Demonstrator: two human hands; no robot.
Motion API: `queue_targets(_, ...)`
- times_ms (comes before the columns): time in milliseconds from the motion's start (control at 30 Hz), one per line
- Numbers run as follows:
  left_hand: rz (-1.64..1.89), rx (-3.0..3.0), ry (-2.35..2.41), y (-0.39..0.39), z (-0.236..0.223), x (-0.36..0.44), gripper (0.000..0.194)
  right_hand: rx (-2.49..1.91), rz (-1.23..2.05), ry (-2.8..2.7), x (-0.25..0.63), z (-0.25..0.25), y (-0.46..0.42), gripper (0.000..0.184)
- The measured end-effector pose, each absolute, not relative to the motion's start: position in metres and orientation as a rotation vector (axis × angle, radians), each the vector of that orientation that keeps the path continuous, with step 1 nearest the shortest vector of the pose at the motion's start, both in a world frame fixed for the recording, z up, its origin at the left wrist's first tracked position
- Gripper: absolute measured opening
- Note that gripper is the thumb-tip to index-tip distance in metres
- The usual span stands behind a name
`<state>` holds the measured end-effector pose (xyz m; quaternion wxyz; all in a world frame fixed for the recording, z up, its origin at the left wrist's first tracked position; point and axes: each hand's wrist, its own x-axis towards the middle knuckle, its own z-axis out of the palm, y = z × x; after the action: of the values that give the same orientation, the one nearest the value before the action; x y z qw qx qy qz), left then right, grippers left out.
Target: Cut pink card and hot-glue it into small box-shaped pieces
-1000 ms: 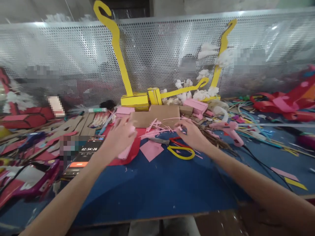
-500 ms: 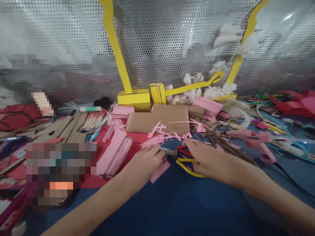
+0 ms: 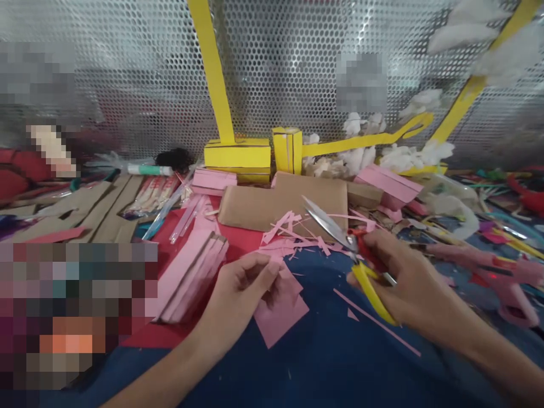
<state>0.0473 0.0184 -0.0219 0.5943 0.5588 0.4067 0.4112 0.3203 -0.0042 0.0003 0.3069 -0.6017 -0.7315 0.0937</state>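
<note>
A small piece of pink paper (image 3: 278, 317) is pinched between the thumb and fingers of my left hand (image 3: 249, 283). My right hand (image 3: 391, 272) grips scissors (image 3: 329, 222) by their red and yellow handles, with the metal blades pointing up and to the left. Between the hands and the cardboard lies a heap of thin pink paper scraps (image 3: 284, 238). One long pink strip (image 3: 378, 323) rests on the blue table below my right hand. Left of my left hand sits a folded stack of pink-covered cardboard (image 3: 191, 277).
A brown cardboard piece (image 3: 280, 198) lies ahead. Behind it stand yellow boxes (image 3: 237, 156) with tall yellow strips against a perforated metal screen (image 3: 272, 68). A pink glue gun (image 3: 484, 258) lies to the right. Brown cardboard strips (image 3: 102, 201) and a glue stick or marker (image 3: 148, 170) are at left.
The scissors have come away from the paper, lifting up and right in my right hand. A long pink strip and a small scrap now show on the blue table. The view has shifted.
</note>
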Motion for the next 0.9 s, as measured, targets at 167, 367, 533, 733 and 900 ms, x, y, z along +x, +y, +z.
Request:
queue_targets(167,1.022,1.265,0.893,0.018,-0.025,0.045,0.029,-1.618,0.249,-2.1,0.303,-0.001,-0.018,0.048)
queue_targets(367,1.022,1.311,0.903,0.014,-0.023,0.045,0.026,-1.618,0.211,-2.166,0.298,-0.015,-0.02,0.057)
queue_targets(533,1.027,1.35,0.917,0.009,-0.021,0.046,0.017,-1.601,0.269,-2.138,0.294,-0.013,-0.024,0.063)
queue_targets(733,1.005,1.378,0.893,0.004,-0.023,0.046,0.013,-1.615,0.354,-2.134,0.29,-0.009,-0.027,0.057)
queue_targets(900,1.023,1.41,0.9,0.004,-0.023,0.045,0.013,-1.603,0.364,-2.117,0.286,-0.005,-0.029,0.055)
